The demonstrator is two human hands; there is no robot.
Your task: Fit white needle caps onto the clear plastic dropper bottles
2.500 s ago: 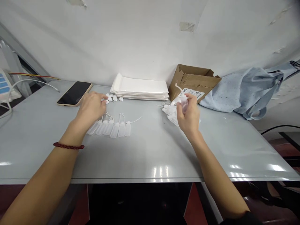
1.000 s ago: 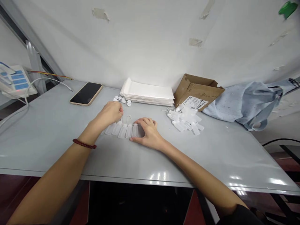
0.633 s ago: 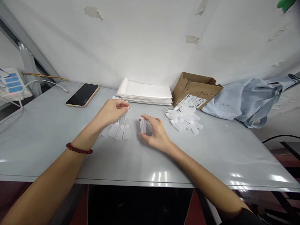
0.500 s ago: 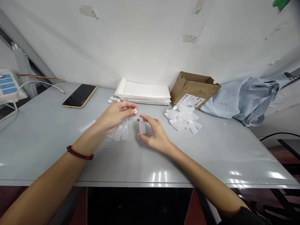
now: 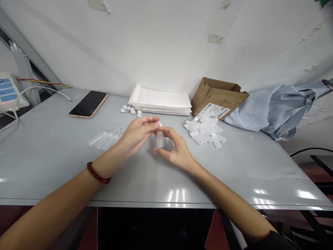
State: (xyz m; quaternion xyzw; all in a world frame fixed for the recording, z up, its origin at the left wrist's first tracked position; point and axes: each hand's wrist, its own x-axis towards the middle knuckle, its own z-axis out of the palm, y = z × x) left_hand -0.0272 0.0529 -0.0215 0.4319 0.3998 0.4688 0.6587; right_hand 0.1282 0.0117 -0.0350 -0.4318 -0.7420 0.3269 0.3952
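Between thumb and fingers, my right hand (image 5: 174,146) grips a small clear plastic bottle (image 5: 160,140), upright just above the table. My left hand (image 5: 142,133) pinches a small white cap (image 5: 160,124) at the bottle's mouth; whether it is seated there cannot be made out. Left of that hand lie several similar clear bottles (image 5: 102,140) with thin white loops, partly hidden by the wrist. A larger heap of such bottles (image 5: 205,130) sits to the right. Several loose white caps (image 5: 128,110) rest behind my left hand.
White padded envelopes (image 5: 162,99) are stacked against the wall. Beside them stands an open cardboard box (image 5: 221,99), with light blue cloth (image 5: 270,109) to its right. A phone (image 5: 88,104) and a white cable (image 5: 49,91) lie at the left of the grey table (image 5: 145,187).
My left hand has moved right, bringing the white cap onto the bottle's mouth. My right hand still holds the bottle in nearly the same place.
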